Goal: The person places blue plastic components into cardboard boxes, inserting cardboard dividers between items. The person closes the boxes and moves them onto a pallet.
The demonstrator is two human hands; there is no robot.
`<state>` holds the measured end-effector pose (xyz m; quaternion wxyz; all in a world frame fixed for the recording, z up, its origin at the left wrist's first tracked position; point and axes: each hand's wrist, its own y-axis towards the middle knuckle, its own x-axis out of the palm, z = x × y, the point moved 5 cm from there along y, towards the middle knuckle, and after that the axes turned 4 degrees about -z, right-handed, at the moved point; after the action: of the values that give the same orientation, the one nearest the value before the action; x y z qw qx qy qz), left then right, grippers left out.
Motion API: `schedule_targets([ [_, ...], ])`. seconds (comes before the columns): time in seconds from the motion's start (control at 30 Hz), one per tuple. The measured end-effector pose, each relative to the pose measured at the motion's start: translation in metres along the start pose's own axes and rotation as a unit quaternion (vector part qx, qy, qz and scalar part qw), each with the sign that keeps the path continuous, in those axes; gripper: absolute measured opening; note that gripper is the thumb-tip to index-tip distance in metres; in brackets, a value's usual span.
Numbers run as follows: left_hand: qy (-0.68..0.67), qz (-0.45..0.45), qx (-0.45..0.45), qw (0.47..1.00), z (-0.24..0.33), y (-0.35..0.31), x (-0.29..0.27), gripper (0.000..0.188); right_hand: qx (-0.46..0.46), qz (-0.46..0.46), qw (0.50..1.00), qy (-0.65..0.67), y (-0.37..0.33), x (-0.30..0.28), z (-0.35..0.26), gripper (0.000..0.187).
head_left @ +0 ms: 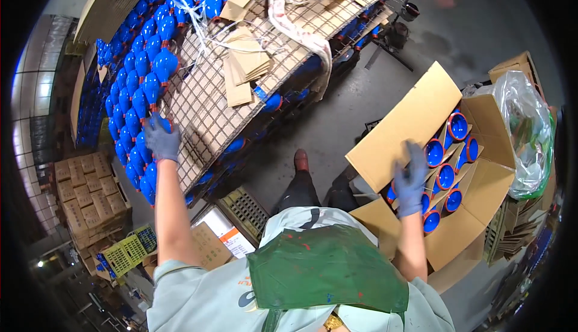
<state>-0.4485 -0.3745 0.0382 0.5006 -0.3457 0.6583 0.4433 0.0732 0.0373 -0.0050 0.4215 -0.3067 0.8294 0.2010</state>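
My left hand, in a grey glove, reaches up to a wire rack and closes around a blue bulb-shaped piece in a long row of similar blue pieces. My right hand, also gloved, hovers with fingers spread over an open cardboard box at my right. Inside the box, blue pieces with red rims stand in cardboard dividers. Nothing is in the right hand.
Cardboard divider sheets and a white cloth lie on the rack. A clear plastic bag sits beside the box. Stacked small cartons and a yellow crate are at lower left. My shoe is on the grey floor.
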Motion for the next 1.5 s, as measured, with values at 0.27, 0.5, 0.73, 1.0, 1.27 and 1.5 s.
schedule_targets([
  [0.27,-0.236,-0.261,-0.028,0.936,-0.030,0.043,-0.004,0.089,-0.031,-0.056,0.982,-0.177,-0.032,0.060,-0.051,0.068],
  [0.5,-0.791,-0.508,-0.138,0.310,0.235,-0.070,-0.017,0.065,0.059,-0.134,0.989,0.001,-0.013,0.023,-0.060,0.084],
  [0.73,-0.651,-0.689,0.139,0.286,0.521,-0.224,-0.114,0.044,0.072,0.045,0.871,0.484,-0.007,-0.138,-0.004,0.063],
  [1.0,-0.345,-0.197,0.782,0.481,0.763,-0.426,-0.160,0.049,0.124,0.163,0.946,-0.250,-0.022,-0.277,0.123,0.059],
  [1.27,-0.270,-0.181,0.835,0.444,0.733,-0.428,-0.108,0.068,0.302,-0.128,0.893,-0.307,-0.005,-0.198,0.231,0.076],
  [1.5,-0.272,-0.188,0.831,0.447,0.723,-0.406,-0.096,0.064,0.238,-0.151,0.868,-0.408,0.022,-0.160,0.238,0.060],
])
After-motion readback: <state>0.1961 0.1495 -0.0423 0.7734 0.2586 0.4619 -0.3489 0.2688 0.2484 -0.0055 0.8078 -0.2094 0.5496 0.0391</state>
